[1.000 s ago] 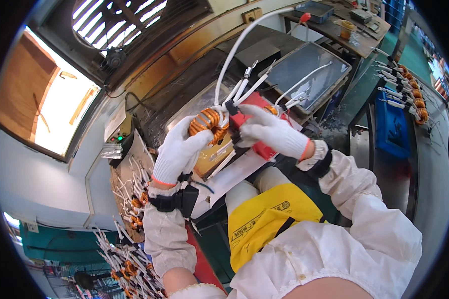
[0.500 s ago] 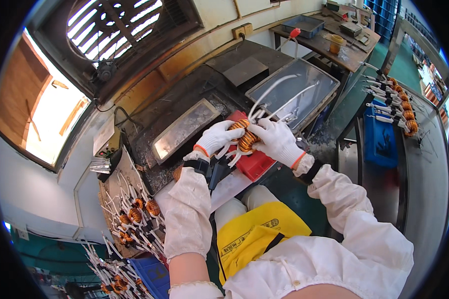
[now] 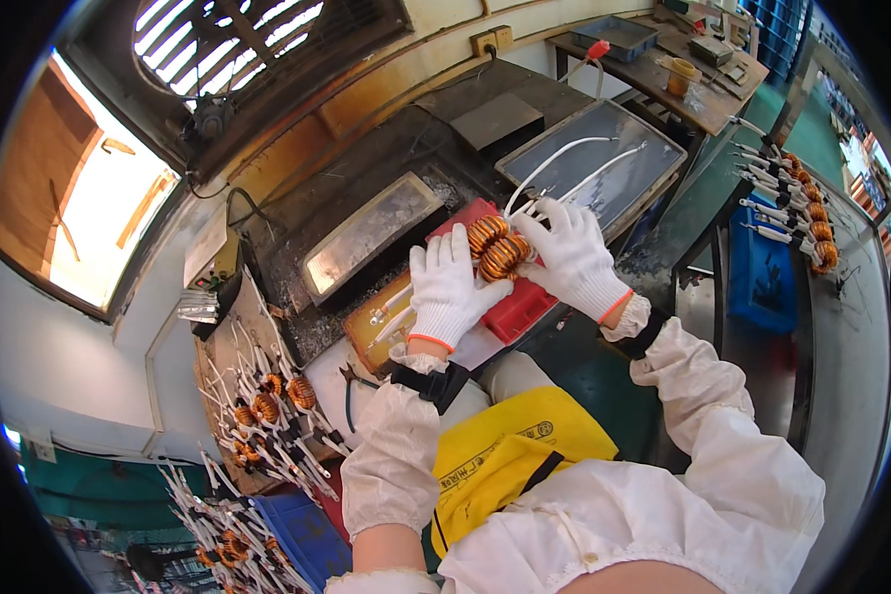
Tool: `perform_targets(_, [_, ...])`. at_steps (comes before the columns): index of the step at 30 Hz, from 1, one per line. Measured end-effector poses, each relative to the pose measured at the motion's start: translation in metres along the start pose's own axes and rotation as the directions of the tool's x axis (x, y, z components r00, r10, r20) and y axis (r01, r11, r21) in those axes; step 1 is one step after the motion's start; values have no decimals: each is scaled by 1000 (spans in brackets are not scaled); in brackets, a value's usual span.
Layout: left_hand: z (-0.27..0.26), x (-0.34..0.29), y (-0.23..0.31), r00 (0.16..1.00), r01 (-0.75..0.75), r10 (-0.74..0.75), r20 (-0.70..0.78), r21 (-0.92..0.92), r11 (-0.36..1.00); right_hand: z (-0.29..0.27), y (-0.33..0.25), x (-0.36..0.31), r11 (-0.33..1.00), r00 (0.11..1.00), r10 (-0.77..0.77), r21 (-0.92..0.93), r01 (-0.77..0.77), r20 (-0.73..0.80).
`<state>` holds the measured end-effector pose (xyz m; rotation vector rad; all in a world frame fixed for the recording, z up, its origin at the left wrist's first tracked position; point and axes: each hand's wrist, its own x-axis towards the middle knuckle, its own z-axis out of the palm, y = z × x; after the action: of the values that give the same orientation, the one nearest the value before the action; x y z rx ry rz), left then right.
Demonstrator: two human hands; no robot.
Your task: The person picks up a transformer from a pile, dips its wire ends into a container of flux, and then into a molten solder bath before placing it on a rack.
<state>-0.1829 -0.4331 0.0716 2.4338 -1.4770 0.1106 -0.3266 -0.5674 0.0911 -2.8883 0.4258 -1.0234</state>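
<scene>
A pair of copper-wound toroidal coils (image 3: pixel 501 249) lies on a red block-like holder (image 3: pixel 520 311) in front of me. White-sleeved leads with metal ends run from it, some toward the far right, others emerging left of my left hand. My left hand (image 3: pixel 445 285), in a white knit glove, lies flat across the leads, fingers stretched out, thumb near the coils' lower edge. My right hand (image 3: pixel 572 259), gloved likewise, has fingers and thumb bent around the coils' right side, closed on it. Its fingertips are partly hidden. Under the left-hand leads is a tan board (image 3: pixel 366 323).
A rectangular metal-rimmed trough (image 3: pixel 374 236) sits beyond my left hand; a grey tray (image 3: pixel 619 148) is at the far right. Cutters (image 3: pixel 350 398) lie near my left forearm. More coils with leads (image 3: pixel 267 401) are heaped at left; others (image 3: pixel 812 213) line the right bench above a blue bin (image 3: pixel 762 282).
My left hand has gone from gripping the coils to lying flat over the leads. The coils have tilted and shifted slightly down and right. The tan board and cutters have come into view.
</scene>
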Motion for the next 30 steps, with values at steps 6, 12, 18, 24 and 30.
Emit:
perform_targets(6, [12, -6, 8, 984, 20, 8, -177, 154, 988, 3, 6, 31, 939, 940, -339, 71, 337, 18])
perform_targets(12, [18, -13, 8, 987, -33, 55, -149, 146, 989, 37, 25, 53, 904, 871, -410, 248, 349, 271])
perform_targets(18, [41, -15, -1, 931, 11, 92, -355, 278, 960, 47, 20, 48, 907, 881, -406, 229, 355, 242])
perform_targets(24, [27, -34, 13, 898, -56, 157, -410, 248, 967, 54, 26, 46, 923, 898, -366, 216, 318, 243])
perform_targets(30, [26, -96, 9, 867, 118, -41, -496, 125, 985, 52, 19, 50, 914, 903, -374, 247, 320, 213])
